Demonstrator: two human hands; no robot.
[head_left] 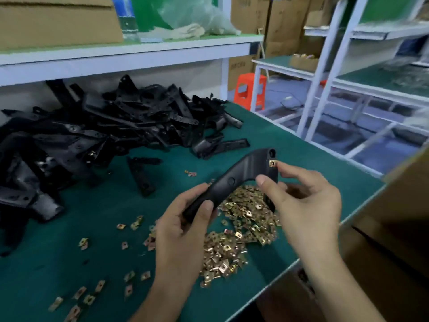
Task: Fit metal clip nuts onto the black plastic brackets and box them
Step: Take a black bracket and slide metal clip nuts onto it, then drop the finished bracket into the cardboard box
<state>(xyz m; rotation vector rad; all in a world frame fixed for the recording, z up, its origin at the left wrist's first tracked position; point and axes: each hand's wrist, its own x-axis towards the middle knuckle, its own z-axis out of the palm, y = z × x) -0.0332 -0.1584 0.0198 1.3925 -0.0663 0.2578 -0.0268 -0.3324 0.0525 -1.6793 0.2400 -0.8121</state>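
Lying beneath the bracket (234, 180), clip nuts (243, 228) litter the mat (69, 263).

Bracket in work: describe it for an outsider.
Green table, right of the black bracket pile, above the clip nut heap. The curved bracket is the only one held by left hand and right hand, a clip nut on its top end.

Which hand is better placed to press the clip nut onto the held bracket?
Probably right. The right hand has a fingertip beside the clip nut at the upper end of the bracket; the left hand grips the lower end, away from it.
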